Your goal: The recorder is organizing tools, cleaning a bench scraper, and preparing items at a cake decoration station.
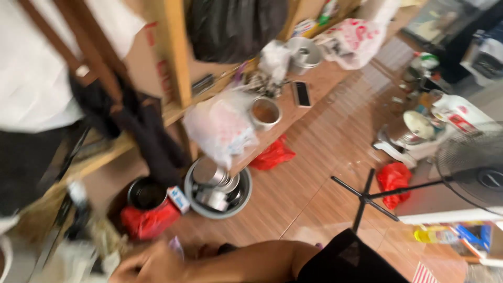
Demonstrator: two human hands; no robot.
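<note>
My hand [149, 264]: low at the bottom left of the frame, at the end of my bare forearm, which runs in from the bottom centre; blurred, so I cannot tell which hand it is, nor whether my fingers are spread or curled, nor whether they hold anything.
Nearest thing: a red plastic bag [149, 220] bunched on the floor just above my hand, not clearly touching it.
Dark pot [146, 193]: round, sitting right behind the red bag, lower left.
Small box [179, 199]: white with blue and red, lying between the dark pot and the basin.
Basin [243, 196]: grey and round, just right of the box, filled with stacked steel cups.
White plastic bag [220, 126]: hanging over the edge of the low wooden ledge, above the basin.
Steel bowl [264, 112]: on the ledge, just right of the white bag.
Phone [302, 94]: dark, lying flat on the ledge, upper centre.
Fan [474, 173]: at the right edge, its black cross stand on the tiled floor.
</note>
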